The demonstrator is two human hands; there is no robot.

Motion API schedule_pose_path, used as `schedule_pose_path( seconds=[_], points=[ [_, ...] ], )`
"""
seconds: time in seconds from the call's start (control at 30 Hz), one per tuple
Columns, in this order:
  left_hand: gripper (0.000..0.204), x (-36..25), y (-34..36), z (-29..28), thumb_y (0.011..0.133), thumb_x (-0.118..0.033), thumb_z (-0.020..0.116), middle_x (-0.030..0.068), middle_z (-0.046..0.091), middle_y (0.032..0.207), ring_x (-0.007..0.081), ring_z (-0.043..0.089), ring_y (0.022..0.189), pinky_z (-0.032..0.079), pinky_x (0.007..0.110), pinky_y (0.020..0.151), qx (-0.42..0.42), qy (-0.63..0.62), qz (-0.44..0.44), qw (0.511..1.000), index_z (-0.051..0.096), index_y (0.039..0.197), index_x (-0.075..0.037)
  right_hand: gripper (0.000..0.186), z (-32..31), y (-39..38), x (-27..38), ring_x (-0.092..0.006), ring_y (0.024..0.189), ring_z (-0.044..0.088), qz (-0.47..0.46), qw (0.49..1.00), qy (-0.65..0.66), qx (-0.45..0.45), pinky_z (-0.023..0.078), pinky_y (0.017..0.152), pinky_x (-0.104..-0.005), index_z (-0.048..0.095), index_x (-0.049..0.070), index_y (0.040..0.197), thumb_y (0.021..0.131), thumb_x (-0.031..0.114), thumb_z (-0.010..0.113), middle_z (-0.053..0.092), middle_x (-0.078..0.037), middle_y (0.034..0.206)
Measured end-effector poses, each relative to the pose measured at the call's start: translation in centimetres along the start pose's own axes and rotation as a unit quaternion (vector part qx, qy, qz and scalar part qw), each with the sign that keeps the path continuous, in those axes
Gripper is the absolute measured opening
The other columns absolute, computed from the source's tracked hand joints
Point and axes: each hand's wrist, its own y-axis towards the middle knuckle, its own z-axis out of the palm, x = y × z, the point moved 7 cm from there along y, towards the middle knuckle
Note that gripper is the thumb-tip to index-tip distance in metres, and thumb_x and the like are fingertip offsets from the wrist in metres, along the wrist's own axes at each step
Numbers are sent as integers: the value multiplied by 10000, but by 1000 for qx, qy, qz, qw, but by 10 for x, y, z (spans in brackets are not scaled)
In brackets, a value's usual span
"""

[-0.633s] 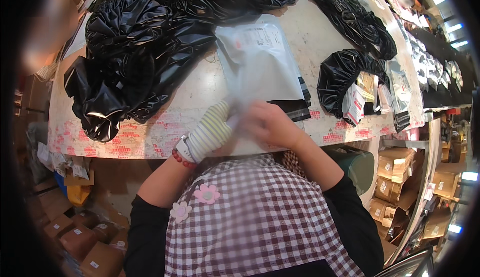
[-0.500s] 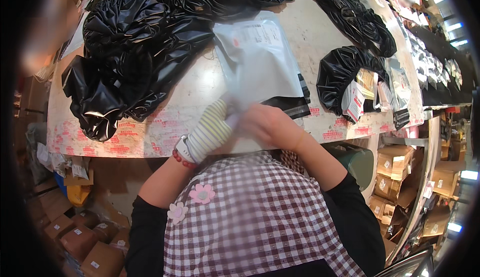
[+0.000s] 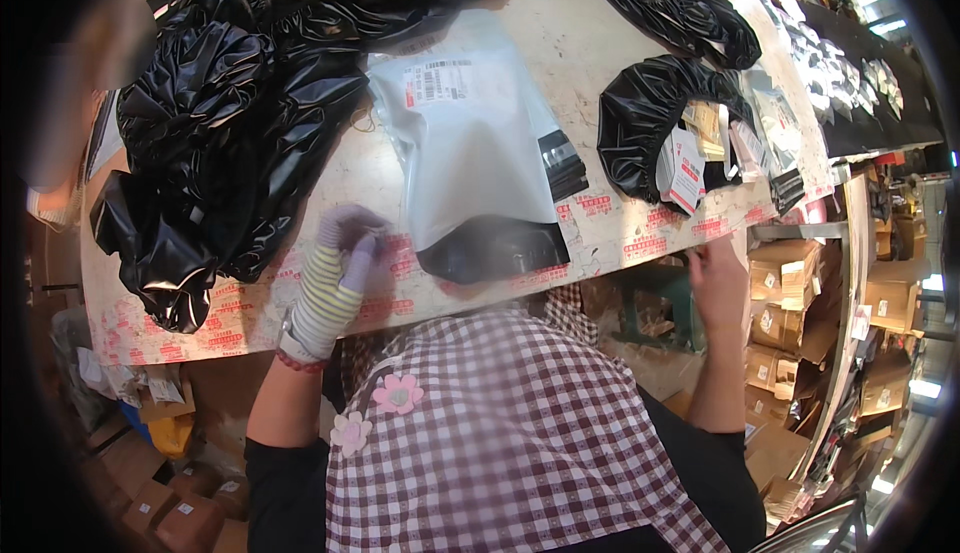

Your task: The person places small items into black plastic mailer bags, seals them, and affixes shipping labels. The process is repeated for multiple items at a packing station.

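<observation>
My left hand [image 3: 340, 275], in a yellow-and-white striped knit glove, curls loosely, thumb apart; just right, nearer it, the white plastic mailer [image 3: 475, 153] lies near-to-far lengthwise; farther right, my bare right hand [image 3: 717, 281] curls, contents unclear.

So we're looking through a wide fisheye on the person's head, left one of a side-by-side pair, aimed down and a bit forward. We're close: the checked apron [image 3: 500, 443] fills the bottom, the left hand [image 3: 343, 268] and right hand [image 3: 720, 278] both fit, and the table [image 3: 563, 65] bows across the middle. Upright, not mirrored.
</observation>
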Motion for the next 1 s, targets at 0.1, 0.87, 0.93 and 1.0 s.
schedule_pose_path(
  seconds=[0.1, 0.87, 0.93, 1.0],
  points=[
    [356, -48, 16, 13, 873, -16, 664, 156, 667, 1270, 373, 587, 1242, 509, 521, 1025, -57, 401, 307, 861, 631, 1224, -66, 378, -16, 19, 148, -317, 1165, 635, -348, 922, 105, -132, 501, 969, -445, 654, 93, 1241, 866, 75, 697, 655, -129, 1298],
    [517, 14, 75, 23, 845, -140, 700, 246, 665, 1164, 429, 641, 1076, 514, 474, 939, -143, 324, 99, 930, 567, 1328, -14, 378, 47, 109, 273, -364, 904, 675, -191, 795, 527, 230, 539, 805, -417, 702, -39, 1129, 1018, 318, 644, 715, -240, 1015],
    [544, 22, 74, 17, 844, -135, 705, 237, 644, 1173, 419, 634, 1068, 510, 469, 944, -154, 237, 104, 953, 565, 1357, -16, 354, 3, 104, 291, -419, 931, 665, -277, 789, 509, 204, 524, 858, -434, 697, -24, 1070, 1038, 315, 602, 707, -262, 1023],
    [523, 48, 69, 0, 856, -115, 695, 227, 630, 1123, 417, 621, 1038, 510, 491, 918, -157, 274, 40, 948, 571, 1356, -22, 299, -31, 109, 292, -382, 909, 669, -288, 769, 519, 238, 533, 851, -417, 679, -13, 978, 1047, 263, 590, 686, -233, 928]
  ],
)
